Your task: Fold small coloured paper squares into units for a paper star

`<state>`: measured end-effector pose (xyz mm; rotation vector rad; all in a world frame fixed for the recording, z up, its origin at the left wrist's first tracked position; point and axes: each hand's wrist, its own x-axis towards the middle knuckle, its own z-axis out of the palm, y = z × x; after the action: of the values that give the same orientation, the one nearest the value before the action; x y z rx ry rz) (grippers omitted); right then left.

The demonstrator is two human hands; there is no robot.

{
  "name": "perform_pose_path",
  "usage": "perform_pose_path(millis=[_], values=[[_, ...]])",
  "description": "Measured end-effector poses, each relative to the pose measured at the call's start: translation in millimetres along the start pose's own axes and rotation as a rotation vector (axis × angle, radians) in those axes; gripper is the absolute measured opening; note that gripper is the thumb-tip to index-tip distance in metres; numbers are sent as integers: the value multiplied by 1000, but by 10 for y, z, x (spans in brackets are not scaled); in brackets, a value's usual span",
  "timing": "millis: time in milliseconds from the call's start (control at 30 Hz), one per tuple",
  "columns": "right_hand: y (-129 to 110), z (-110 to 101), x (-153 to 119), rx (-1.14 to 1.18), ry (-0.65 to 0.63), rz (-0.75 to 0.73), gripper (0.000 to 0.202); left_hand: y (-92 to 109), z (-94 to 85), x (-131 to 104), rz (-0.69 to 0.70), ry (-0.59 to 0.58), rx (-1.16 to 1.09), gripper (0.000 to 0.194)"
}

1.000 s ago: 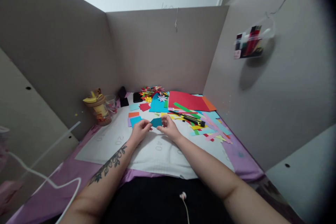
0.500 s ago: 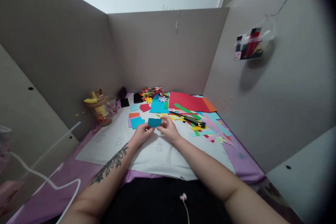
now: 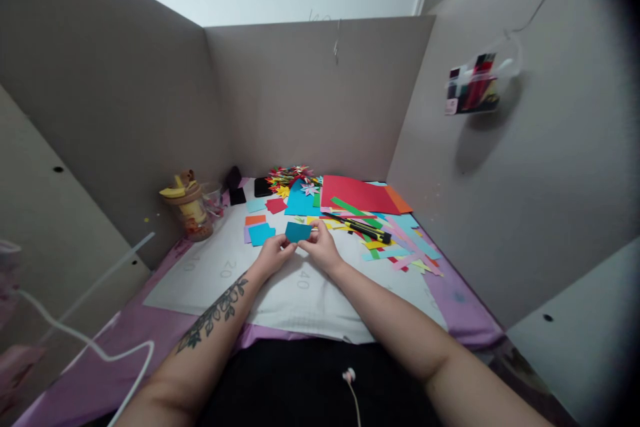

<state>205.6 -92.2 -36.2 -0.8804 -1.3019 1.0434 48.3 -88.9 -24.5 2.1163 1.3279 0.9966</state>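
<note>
A small dark-blue piece of paper point(image 3: 298, 232) is held up between both hands over the white mat point(image 3: 280, 307). My left hand point(image 3: 275, 253) pinches its lower left side. At its right edge, my right hand point(image 3: 323, 247) grips it with thumb and fingers. Just left of the hands lie bright blue paper squares point(image 3: 261, 235) and an orange piece point(image 3: 255, 220). Behind them are red paper squares point(image 3: 277, 205) and a pale blue one point(image 3: 257, 205). A yellow and black utility knife point(image 3: 370, 229) lies to the right, on scattered paper strips point(image 3: 400, 253).
Folded paper stars point(image 3: 295, 179) are heaped at the back, beside large red sheets point(image 3: 357, 193). A brown and yellow drinking cup point(image 3: 193, 210) stands at the left. Grey partitions enclose the table; a clear hanging cup point(image 3: 480, 83) with pens is on the right one. A white cable point(image 3: 95, 347) crosses at left.
The dark-blue paper has shifted slightly right and up, and its top edge now looks straighter. Both hands still hold it; the rest of the table is unchanged.
</note>
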Motion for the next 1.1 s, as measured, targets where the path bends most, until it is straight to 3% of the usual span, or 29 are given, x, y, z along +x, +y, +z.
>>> perform_pose_path(millis=[167, 267, 400, 467, 733, 833, 967, 1100], values=[[7, -139, 80, -3, 140, -16, 38, -39, -22, 7, -55, 27, 11, 26], [8, -228, 90, -181, 178, -154, 26, -45, -51, 11, -117, 40, -12, 27], [-31, -227, 23, -640, 78, -526, 22, -24, -74, 9, -172, -4, -93, 26], [-52, -190, -7, -799, 6, -627, 27, -25, -74, 9, -180, -60, -136, 26], [-57, -132, -1, -939, -137, -752, 12, -82, -121, 11, -273, -200, -272, 25], [-47, -147, 11, -921, -180, -734, 15, -102, -145, 3, -268, -171, -310, 33], [17, -170, 43, -899, -326, -721, 16, -142, -153, -9, -128, 42, -155, 33], [95, -193, 71, -858, -443, -698, 13, -230, -133, -25, 199, -19, 22, 19]])
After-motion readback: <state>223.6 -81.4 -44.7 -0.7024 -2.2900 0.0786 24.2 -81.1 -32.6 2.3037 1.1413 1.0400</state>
